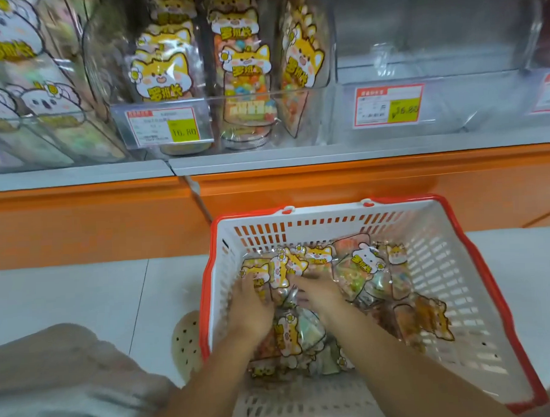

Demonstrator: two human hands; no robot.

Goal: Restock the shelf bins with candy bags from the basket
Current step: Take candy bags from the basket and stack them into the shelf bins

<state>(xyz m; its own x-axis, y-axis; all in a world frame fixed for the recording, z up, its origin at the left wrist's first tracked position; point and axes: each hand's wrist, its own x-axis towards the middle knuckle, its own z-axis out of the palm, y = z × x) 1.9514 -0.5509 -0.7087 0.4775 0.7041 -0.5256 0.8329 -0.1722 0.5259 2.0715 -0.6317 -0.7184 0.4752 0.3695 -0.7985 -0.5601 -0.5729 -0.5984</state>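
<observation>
A white basket with a red rim sits on the floor in front of the shelf. Several clear candy bags with yellow cat labels lie heaped inside it. Both my hands reach down into the heap. My left hand lies on a bag at the left, fingers curled around its edge. My right hand presses on the bags beside it, fingers spread and touching them. Whether either hand has a firm hold is unclear. Above, a clear shelf bin holds upright bags of the same kind. The bin to its right looks empty.
Price tags hang on the bin fronts. Another bin at the left holds bags with pale animal labels. An orange shelf base runs below the bins. My knee in grey cloth is at the lower left on the white tiled floor.
</observation>
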